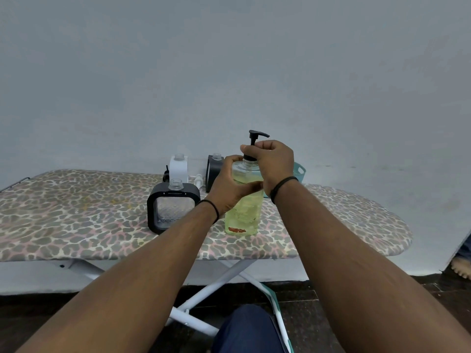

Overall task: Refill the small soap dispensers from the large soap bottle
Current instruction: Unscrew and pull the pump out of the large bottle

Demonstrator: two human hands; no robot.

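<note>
Big soap bottle [243,212] stands upright on the ironing board [76,212], near the middle-right. Clear plastic, tall w/ rounded shoulders, yellow-green liquid filling most of it, small reddish label patch low on the front. Black pump head [257,135] on top, spout pointing right.

Left hand [230,186] wraps round the bottle's upper body, thumb across the front, fingers curled behind. Right hand [274,161] grips the black collar at the neck, just under the pump, fingers curled tight around it. Thin black bands on both wrists.

Black dispenser [173,207] just left of the bottle: squarish frame w/ rounded corners, textured clear window, open clear threaded neck, no pump on. White dispenser [179,168] behind it, same boxy shape, neck also open. A second black dispenser [212,174] further back, partly hidden by the left hand. Loose white pump [198,180] lies on the board between them; a dark pump [167,174] left of the white dispenser.

Teal plastic basket [300,171] behind the right hand, mostly hidden.

Board cover is soft fabric, leopard-spot print in grey/pink/cream; white metal legs [216,284] cross beneath. Plain grey wall [229,59] behind.
</note>
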